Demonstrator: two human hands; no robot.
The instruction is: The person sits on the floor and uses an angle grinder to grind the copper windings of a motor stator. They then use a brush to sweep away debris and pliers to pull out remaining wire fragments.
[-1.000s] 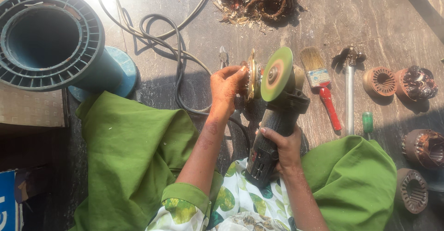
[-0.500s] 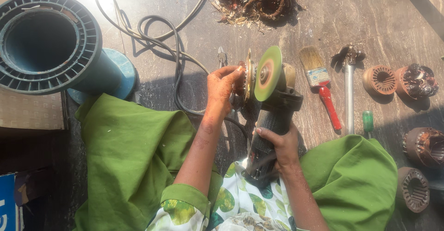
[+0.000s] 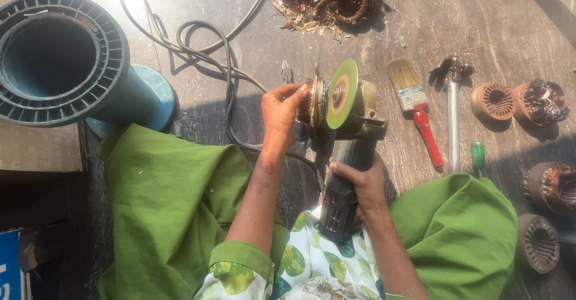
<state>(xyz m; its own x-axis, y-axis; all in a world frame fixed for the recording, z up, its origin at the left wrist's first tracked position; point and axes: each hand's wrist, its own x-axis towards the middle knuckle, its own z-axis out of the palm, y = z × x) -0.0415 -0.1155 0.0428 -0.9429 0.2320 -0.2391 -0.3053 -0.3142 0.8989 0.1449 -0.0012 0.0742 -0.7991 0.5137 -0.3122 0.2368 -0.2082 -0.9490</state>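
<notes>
The left hand (image 3: 282, 111) reaches forward with bent fingers pinched around a small round metal part (image 3: 312, 99), pressed against the green disc (image 3: 341, 94). The right hand (image 3: 363, 183) is wrapped closed around the dark body of the angle grinder (image 3: 348, 168), above the stone floor (image 3: 240, 42) between green-clad knees. Its long axis runs from the lap away from the person, head farthest; the disc stands on edge and faces left.

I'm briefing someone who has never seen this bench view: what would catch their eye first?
Dead centre, the right hand grips an angle grinder with a green disc, while the left hand holds a round metal part against it. At upper left lies a big teal plastic spool. To the right lie a red-handled paintbrush and several motor stators.
</notes>
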